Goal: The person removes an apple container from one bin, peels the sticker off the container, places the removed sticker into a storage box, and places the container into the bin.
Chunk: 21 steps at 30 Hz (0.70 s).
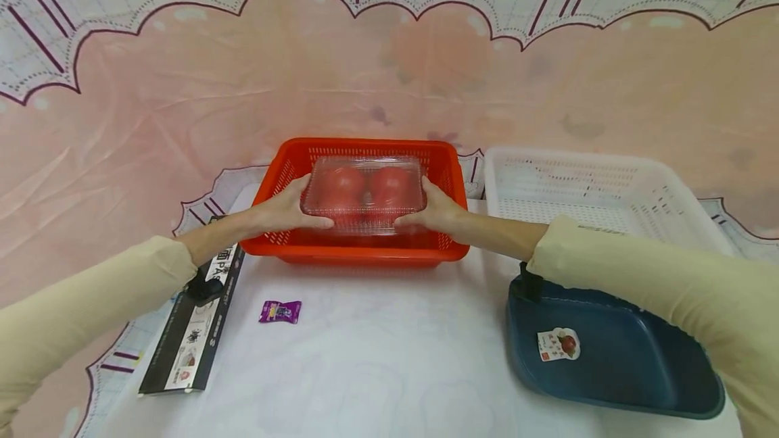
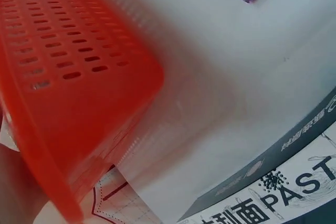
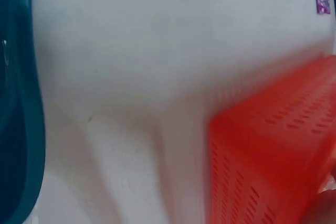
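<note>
Both hands hold a clear plastic box [image 1: 364, 218] by its two ends, with large round red fruits showing through the lid. The left hand [image 1: 282, 212] grips the left end, its thumb along the front edge. At the opposite end the right hand [image 1: 439, 211] grips in the same way. In the head view, the box overlaps the inside of a red-orange perforated plastic basket [image 1: 359, 253]. Both wrist views show mostly the outer walls of this basket, with only a bit of each hand at the frame edge.
Right of the basket stands a white perforated basket [image 1: 548, 211]. Nearer is a dark blue tray [image 1: 615, 357] with a fruit-picture label [image 1: 558, 345] in it, under the right sleeve. A purple-wrapped candy [image 1: 280, 311] lies on the white table [image 1: 365, 357]. A long black-and-white pasta box [image 1: 193, 330] lies at left.
</note>
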### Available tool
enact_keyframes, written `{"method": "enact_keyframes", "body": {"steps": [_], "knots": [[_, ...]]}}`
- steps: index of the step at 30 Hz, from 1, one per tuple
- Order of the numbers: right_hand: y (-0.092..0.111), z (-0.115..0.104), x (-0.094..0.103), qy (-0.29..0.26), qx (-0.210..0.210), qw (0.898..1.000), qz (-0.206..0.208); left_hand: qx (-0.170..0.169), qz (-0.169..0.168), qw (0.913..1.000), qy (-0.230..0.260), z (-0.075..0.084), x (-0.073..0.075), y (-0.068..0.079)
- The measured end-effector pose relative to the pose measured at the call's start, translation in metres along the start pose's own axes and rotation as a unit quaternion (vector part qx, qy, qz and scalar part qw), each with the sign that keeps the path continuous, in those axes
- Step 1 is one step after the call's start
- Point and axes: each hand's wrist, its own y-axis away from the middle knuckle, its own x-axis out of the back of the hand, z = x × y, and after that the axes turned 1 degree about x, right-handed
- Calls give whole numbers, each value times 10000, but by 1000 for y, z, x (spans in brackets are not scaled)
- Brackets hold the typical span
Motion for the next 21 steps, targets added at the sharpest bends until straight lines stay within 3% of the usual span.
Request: {"method": "enact_keyframes", "body": {"steps": [4, 7, 11, 13, 15, 18, 21], "knots": [[-3, 5, -7, 567, 316, 9979, -29, -161, 11, 9995, -283, -5, -3, 1], [-3, 6, -10, 922, 519, 9944, -31, -481, 150, 9981, -367, -9, -7, 1], [-3, 4, -12, 1399, 527, 9888, -40, -997, 375, 9927, -568, -13, -10, 1], [-3, 3, -13, 1628, 456, 9856, -72, -1030, 391, 9916, -671, -14, -10, 1], [-2, 1, -13, 1843, 432, 9819, -93, -723, 366, 9936, -784, -12, -9, 2], [1, -3, -13, 2281, 382, 9728, -114, 9, 262, 9935, -1105, -6, -8, 8], [8, -9, -11, 3094, 608, 9490, -72, 540, 213, 9810, -1852, 4, -9, 17]]}}
